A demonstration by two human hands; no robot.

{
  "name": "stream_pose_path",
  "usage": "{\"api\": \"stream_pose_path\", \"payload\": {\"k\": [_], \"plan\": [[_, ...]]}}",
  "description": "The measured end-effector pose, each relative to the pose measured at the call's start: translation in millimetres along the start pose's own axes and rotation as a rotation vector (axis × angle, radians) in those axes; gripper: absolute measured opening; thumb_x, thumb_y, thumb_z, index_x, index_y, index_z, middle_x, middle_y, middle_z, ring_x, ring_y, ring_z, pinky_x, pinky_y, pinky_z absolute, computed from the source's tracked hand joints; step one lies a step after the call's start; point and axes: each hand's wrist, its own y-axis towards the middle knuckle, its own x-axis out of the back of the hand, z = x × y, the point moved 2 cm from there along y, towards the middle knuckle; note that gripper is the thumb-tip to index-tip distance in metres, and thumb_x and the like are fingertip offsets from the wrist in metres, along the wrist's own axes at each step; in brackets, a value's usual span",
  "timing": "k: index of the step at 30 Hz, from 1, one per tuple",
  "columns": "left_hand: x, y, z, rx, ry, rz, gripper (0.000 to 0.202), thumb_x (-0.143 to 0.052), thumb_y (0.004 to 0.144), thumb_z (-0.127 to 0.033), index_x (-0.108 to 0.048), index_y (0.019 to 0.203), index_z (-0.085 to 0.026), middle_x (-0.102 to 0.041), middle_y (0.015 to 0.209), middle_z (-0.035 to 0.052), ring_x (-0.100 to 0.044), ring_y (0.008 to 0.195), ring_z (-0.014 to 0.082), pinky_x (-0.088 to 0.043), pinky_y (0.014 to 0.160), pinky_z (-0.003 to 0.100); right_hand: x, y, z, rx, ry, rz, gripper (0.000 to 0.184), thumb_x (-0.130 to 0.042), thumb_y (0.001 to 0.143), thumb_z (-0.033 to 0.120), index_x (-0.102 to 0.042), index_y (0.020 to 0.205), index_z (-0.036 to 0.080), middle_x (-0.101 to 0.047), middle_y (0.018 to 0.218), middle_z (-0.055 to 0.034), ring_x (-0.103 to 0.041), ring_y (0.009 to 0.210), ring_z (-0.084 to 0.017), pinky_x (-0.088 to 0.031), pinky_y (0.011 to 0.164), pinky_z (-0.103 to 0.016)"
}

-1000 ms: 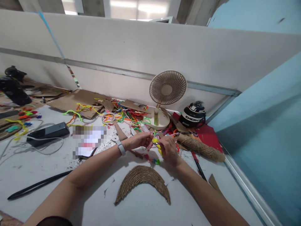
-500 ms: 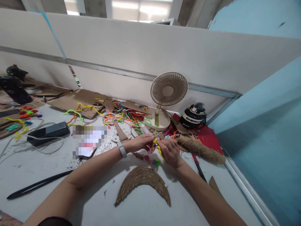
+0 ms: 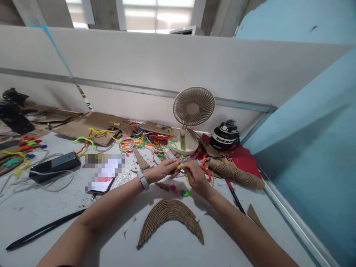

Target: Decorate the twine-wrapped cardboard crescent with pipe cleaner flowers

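Both hands meet above the white table, closed around a yellow pipe cleaner point(image 3: 180, 166). My left hand point(image 3: 167, 169), with a watch point(image 3: 143, 180) on its wrist, pinches it from the left. My right hand point(image 3: 196, 177) grips it from the right with bent fingers, and a yellow length shows below them. Small fuzzy pieces in pink, blue and green point(image 3: 179, 191) lie on the table just under the hands. Closer to me rests a crescent of coiled brown cord point(image 3: 170, 218), flat on the table.
A fan point(image 3: 193, 107) stands at the back among tangled pipe cleaners point(image 3: 155, 141) and cardboard point(image 3: 86, 126). On the right are a black jug point(image 3: 224, 137), a twine roll point(image 3: 236, 173) and a red-and-black pen point(image 3: 235, 195). A phone point(image 3: 105, 176) and black power bank point(image 3: 55, 167) lie left.
My right hand has turned slightly, its fingers drawn in closer on the yellow pipe cleaner. An orange pipe cleaner shows more beside it. The camera view has shifted slightly.
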Motion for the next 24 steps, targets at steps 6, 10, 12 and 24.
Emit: {"api": "stream_pose_path", "payload": {"k": [6,10,12,24], "plan": [[0.8,-2,-7,-0.003,0.051,-0.058,0.045,-0.056,0.081,-0.059,-0.047,0.075,-0.015,-0.044,0.055,-0.0061,-0.036,0.046,0.0053,-0.025,0.043,0.019,-14,-2,-1,-0.644,0.806,0.1,0.028,-0.057,0.086,0.048,-0.056,0.087,0.02,-0.05,0.067,0.0024,-0.045,0.06,-0.012,-0.038,0.058,-0.026],[0.3,-2,-8,0.006,0.055,-0.068,0.045,-0.058,0.079,-0.059,-0.047,0.075,-0.015,-0.044,0.056,-0.0056,-0.037,0.047,0.0052,-0.027,0.044,0.019,-18,0,0,-0.749,1.05,0.134,0.036,-0.066,0.077,0.053,-0.057,0.078,0.018,-0.047,0.061,0.0038,-0.041,0.055,-0.01,-0.035,0.055,-0.026],[-0.3,-1,-6,0.009,0.038,-0.061,0.046,-0.058,0.079,-0.06,-0.045,0.075,-0.016,-0.042,0.056,-0.0063,-0.034,0.045,0.0046,-0.024,0.043,0.018,-16,2,0,-0.742,1.049,0.119,0.035,-0.068,0.076,0.051,-0.059,0.078,0.018,-0.05,0.062,0.003,-0.043,0.056,-0.01,-0.035,0.056,-0.025],[0.8,-2,-10,-0.076,0.205,-0.042,0.044,-0.045,0.088,-0.059,-0.04,0.075,-0.017,-0.04,0.059,-0.0062,-0.033,0.048,0.0054,-0.026,0.046,0.02,-11,5,1,-0.786,1.229,0.202,0.035,-0.077,0.068,0.044,-0.06,0.082,0.017,-0.053,0.068,0.0036,-0.043,0.058,-0.007,-0.034,0.056,-0.022]]}}
